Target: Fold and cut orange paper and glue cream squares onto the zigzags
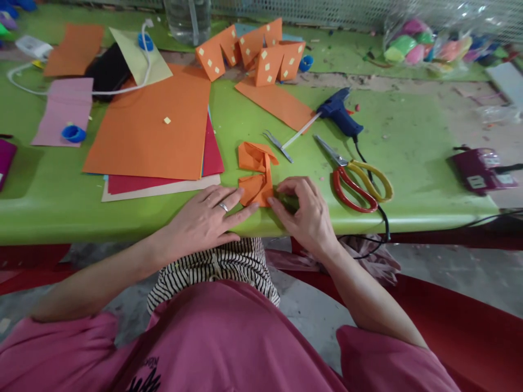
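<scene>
A folded orange paper piece [258, 188] lies on the green table near its front edge, with raised folds at its top. My left hand [208, 215], a ring on one finger, lies flat with fingers spread, its fingertips touching the paper's lower left side. My right hand [304, 209] is at the paper's lower right corner, thumb and curled index finger against its edge; whether they grip it is hard to tell. Behind the paper are silver tweezers [278, 147]. To the right are scissors [353, 177] with one red and one yellow handle.
A blue glue gun [340, 111] with its cable lies behind the scissors. Stacked orange sheets [155, 130] are at left. Folded orange pieces with pale squares [267, 60] stand at the back, near a water container [188, 22]. A maroon box [484, 170] sits far right.
</scene>
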`<state>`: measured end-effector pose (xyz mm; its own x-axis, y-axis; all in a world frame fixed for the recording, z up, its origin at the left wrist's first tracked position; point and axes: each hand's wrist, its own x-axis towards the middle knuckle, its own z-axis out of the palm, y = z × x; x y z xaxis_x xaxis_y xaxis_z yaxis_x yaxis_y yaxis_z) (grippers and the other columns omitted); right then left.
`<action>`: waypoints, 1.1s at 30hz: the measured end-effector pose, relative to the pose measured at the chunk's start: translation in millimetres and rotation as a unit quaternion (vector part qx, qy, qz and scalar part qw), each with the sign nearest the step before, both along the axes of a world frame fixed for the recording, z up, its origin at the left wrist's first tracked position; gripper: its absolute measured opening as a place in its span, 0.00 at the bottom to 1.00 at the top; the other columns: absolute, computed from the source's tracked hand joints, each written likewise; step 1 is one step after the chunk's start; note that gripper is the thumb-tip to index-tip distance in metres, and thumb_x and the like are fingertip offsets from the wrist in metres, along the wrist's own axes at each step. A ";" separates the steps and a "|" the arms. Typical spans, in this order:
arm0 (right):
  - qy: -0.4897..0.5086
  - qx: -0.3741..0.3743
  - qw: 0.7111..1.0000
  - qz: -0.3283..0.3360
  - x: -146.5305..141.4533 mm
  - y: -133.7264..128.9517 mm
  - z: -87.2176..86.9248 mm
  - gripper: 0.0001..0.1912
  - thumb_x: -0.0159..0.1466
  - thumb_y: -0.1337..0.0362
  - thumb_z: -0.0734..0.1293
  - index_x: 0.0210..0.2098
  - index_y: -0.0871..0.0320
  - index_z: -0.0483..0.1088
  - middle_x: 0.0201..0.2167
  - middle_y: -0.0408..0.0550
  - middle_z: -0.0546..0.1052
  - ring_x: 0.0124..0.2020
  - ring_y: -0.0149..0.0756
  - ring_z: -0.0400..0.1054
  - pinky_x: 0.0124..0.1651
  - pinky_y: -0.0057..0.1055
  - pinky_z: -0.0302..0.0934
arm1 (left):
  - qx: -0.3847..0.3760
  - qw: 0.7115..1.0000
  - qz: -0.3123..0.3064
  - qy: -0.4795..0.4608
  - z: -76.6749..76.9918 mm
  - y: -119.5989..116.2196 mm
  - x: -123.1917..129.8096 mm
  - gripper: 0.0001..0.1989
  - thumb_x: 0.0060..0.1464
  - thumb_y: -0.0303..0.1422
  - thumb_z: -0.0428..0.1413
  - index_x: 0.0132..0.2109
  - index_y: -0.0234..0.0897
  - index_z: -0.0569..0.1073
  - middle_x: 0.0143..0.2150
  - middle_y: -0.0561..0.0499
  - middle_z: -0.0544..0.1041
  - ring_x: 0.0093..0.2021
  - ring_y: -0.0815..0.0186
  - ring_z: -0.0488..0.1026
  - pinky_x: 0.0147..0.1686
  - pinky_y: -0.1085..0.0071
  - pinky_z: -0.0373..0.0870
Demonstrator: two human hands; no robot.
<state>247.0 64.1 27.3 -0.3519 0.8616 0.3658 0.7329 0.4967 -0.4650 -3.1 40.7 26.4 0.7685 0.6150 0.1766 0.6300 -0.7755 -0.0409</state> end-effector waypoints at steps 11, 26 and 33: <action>-0.099 0.122 0.981 0.113 13.4 -16.5 -9.6 0.17 0.67 0.56 0.70 0.52 0.55 0.74 0.46 0.52 0.81 0.43 0.43 0.72 0.45 0.41 0.63 | 0.066 0.994 -0.011 -0.090 -0.7 -4.8 12.4 0.24 0.65 0.47 0.54 0.54 0.31 0.76 0.56 0.35 0.77 0.58 0.51 0.73 0.60 0.53 0.70; 0.009 0.113 0.993 0.010 -2.1 28.3 82.7 0.25 0.67 0.44 0.66 0.58 0.50 0.71 0.55 0.57 0.76 0.59 0.55 0.67 0.58 0.52 0.61 | -0.317 0.756 0.212 -0.532 71.9 49.8 22.6 0.05 0.60 0.33 0.59 0.42 0.38 0.75 0.39 0.52 0.80 0.41 0.65 0.77 0.43 0.70 0.74; 0.086 -0.161 0.980 0.076 -8.9 89.7 81.3 0.23 0.63 0.42 0.67 0.36 0.57 0.76 0.26 0.43 0.73 0.27 0.31 0.62 0.31 0.31 0.56 | -0.497 0.572 0.239 -0.607 68.2 82.9 17.8 0.05 0.53 0.29 0.63 0.35 0.37 0.74 0.33 0.55 0.78 0.31 0.73 0.73 0.39 0.74 0.73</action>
<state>238.1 153.7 108.5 -0.4431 0.8840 0.1493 0.5588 0.4026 -0.7250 14.8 123.6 94.6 0.1520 0.9642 -0.2175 -0.1244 0.2370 0.9635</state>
